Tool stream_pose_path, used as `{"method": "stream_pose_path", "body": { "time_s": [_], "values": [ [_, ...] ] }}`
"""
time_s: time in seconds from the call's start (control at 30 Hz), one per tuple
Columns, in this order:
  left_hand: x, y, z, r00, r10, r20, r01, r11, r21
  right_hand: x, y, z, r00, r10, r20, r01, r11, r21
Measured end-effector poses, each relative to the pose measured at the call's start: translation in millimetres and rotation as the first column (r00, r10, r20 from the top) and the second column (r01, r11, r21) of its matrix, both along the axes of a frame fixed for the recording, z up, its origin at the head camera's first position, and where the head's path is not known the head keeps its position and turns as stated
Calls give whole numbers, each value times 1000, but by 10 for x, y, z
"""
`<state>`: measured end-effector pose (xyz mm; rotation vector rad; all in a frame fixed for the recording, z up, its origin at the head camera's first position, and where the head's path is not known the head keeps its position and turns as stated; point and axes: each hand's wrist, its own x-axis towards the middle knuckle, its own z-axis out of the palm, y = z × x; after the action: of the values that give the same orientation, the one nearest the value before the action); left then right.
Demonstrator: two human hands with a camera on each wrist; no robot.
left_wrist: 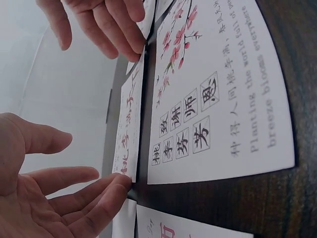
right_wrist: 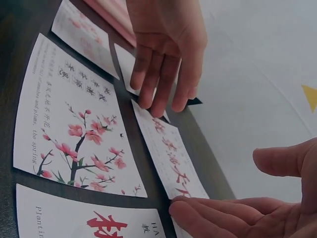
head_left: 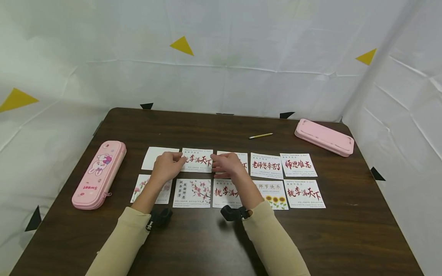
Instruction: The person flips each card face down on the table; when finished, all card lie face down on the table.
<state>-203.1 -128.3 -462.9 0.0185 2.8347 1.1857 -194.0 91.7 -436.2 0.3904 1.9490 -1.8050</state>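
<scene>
Though relaxed, hands [head_left: 167, 166] against lettered card [head_left: 197, 165].

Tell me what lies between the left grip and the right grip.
A white card with red characters lies between left grip and right grip, as the head view shows.

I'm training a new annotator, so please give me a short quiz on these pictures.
1. How many cards lie on the table?
2. True or false: the yellow pencil lies on top of a card.
3. The card between the left hand and the right hand shows: (a) sunflowers, (b) large red characters, (c) a blank face.

Key:
1. Ten, in two rows of five.
2. False; it lies on the table beyond the far row.
3. b.
</scene>
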Motion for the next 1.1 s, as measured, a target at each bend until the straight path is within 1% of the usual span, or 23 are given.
{"method": "stream_pose_path", "body": {
  "time_s": [0.1, 0.2, 0.4, 0.6, 0.73, 0.9, 1.03, 1.1],
  "values": [
    [-6, -3, 0, 1000, 0, 1, 0, 1000, 3, 4, 10, -17, 1000, -25, 4, 25, 999, -36],
    [-9, -7, 2, 1000, -1, 3, 1, 1000, 1, 8, 13, -39, 999, -43, -6, 43, 998, -49],
    [0, -10, 7, 1000, 9, 6, -9, 1000, -5, -4, -23, -77, 996, -66, -58, 65, 998, -9],
    [9, -9, 17, 1000, 18, -4, -18, 1000, -3, -59, -61, -144, 992, -94, -84, 95, 995, 13],
    [7, -10, 19, 1000, 20, -12, -20, 1000, -1, -85, -94, -182, 993, -79, -83, 81, 996, 25],
    [9, -9, 21, 1000, 15, -12, -15, 1000, 7, -71, -112, -195, 994, -55, -91, 60, 997, 52],
    [-2, -18, 3, 999, 30, -20, -30, 1000, 8, -69, -90, -203, 993, -58, -98, 63, 997, 48],
    [-9, -29, -17, 998, 49, -26, -49, 999, 7, -78, -70, -208, 994, -53, -98, 58, 997, 47]
  ]
}}
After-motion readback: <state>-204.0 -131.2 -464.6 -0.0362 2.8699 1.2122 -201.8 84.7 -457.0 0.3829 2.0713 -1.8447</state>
